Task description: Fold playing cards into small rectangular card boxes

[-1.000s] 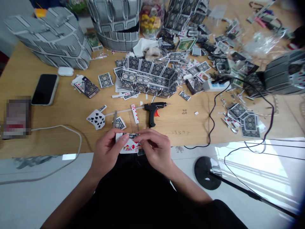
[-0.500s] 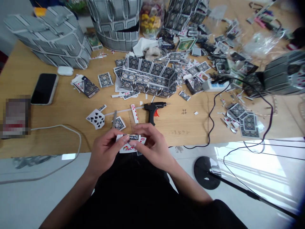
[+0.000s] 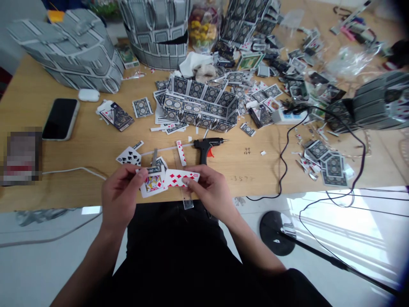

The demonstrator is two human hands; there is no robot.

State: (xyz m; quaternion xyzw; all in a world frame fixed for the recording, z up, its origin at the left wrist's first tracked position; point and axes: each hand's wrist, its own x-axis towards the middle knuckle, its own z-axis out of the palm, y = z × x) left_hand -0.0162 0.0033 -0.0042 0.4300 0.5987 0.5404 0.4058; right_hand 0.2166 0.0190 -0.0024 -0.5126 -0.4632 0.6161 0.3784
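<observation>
My left hand [image 3: 123, 192] is closed on a playing card with a red-and-yellow court figure [image 3: 154, 183]; a strip of dark card back runs along its top edge. Between the thumb and fingers of my right hand [image 3: 209, 187] is a ten of diamonds [image 3: 180, 178], cut narrow, its left end meeting the court card. Just beyond the hands lie a ten of spades [image 3: 129, 157], a narrow ten-of-diamonds strip [image 3: 181, 152] and a black glue gun [image 3: 207, 146] with a red trigger. A clear ruler-like strip [image 3: 188, 202] pokes past the table edge below the cards.
An open box made of cards [image 3: 200, 104] stands mid-table, with loose cards around it. Behind are large grey card-built bags [image 3: 156, 34]. A phone [image 3: 60, 119] lies left. A black cable [image 3: 284, 157] runs from a power strip [image 3: 289, 115] over the front edge.
My hands have moved apart, the left one leftward. The cards that were bunched together are now spread, with the ten of diamonds in full view in my right hand.
</observation>
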